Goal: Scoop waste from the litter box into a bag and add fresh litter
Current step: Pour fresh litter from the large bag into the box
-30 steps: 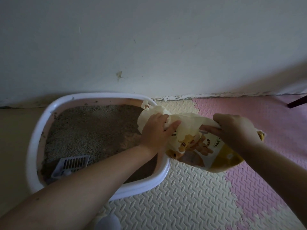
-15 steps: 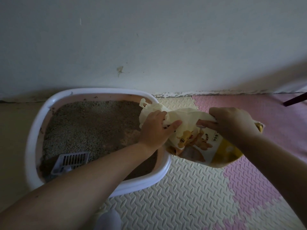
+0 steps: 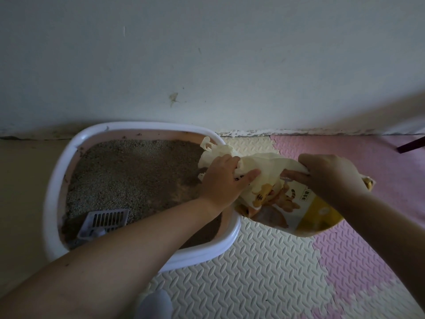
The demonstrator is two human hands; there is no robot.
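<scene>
A white-rimmed litter box [image 3: 57, 180] sits against the wall, filled with grey-brown litter [image 3: 128, 173]. A slotted grey scoop [image 3: 103, 223] lies in its near left corner. A cream and yellow litter bag [image 3: 285, 203] with a tiger picture hangs tilted over the box's right rim, its crumpled mouth toward the litter. My left hand [image 3: 224, 180] grips the bag near its mouth. My right hand [image 3: 328, 178] grips the bag's upper middle, farther right. No litter is visibly falling.
The box stands partly on a bare floor [image 3: 20, 192] and partly on cream foam mats [image 3: 257, 272]; pink mats [image 3: 368, 249] lie to the right. A white wall [image 3: 207, 65] rises just behind. A dark furniture leg [image 3: 411, 145] shows at far right. A grey sock toe [image 3: 154, 305] is at the bottom.
The bag and both hands have shifted slightly up and toward the box. Both grips on the bag are unchanged.
</scene>
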